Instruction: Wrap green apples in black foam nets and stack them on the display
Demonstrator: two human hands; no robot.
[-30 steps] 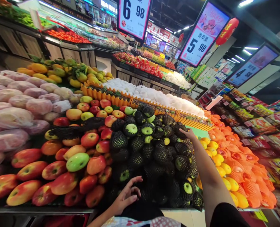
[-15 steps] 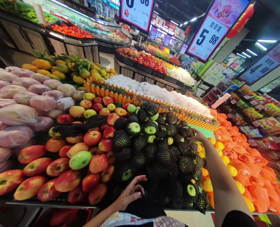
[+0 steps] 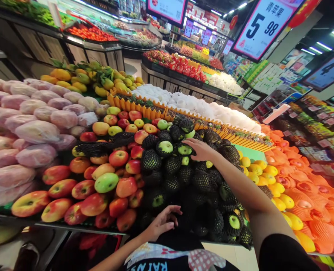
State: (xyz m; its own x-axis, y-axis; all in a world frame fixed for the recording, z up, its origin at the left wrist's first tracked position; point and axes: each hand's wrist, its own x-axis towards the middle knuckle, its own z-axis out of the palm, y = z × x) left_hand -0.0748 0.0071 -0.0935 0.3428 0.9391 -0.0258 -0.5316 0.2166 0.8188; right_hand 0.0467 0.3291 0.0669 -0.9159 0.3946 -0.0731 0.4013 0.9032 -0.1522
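Observation:
A pile of green apples in black foam nets (image 3: 183, 177) fills the middle of the fruit stand. My right hand (image 3: 199, 149) reaches far over the pile, palm down, fingers curled onto a netted green apple (image 3: 184, 149) near the top. Whether it grips the apple I cannot tell. My left hand (image 3: 162, 223) rests at the pile's near edge with fingers spread, touching the dark netted fruit there. Red and green loose apples (image 3: 104, 180) lie to the left of the netted ones.
Pink-wrapped fruit (image 3: 28, 124) is stacked at the far left, yellow and orange-netted fruit (image 3: 291, 188) at the right. An orange divider fence (image 3: 155, 111) and white-wrapped fruit lie behind. Price signs (image 3: 264, 24) hang overhead. The stand's front edge (image 3: 79, 227) is close to my body.
My right hand has moved left from the right edge of the netted pile to an apple near its top centre. The left hand stays at the near edge.

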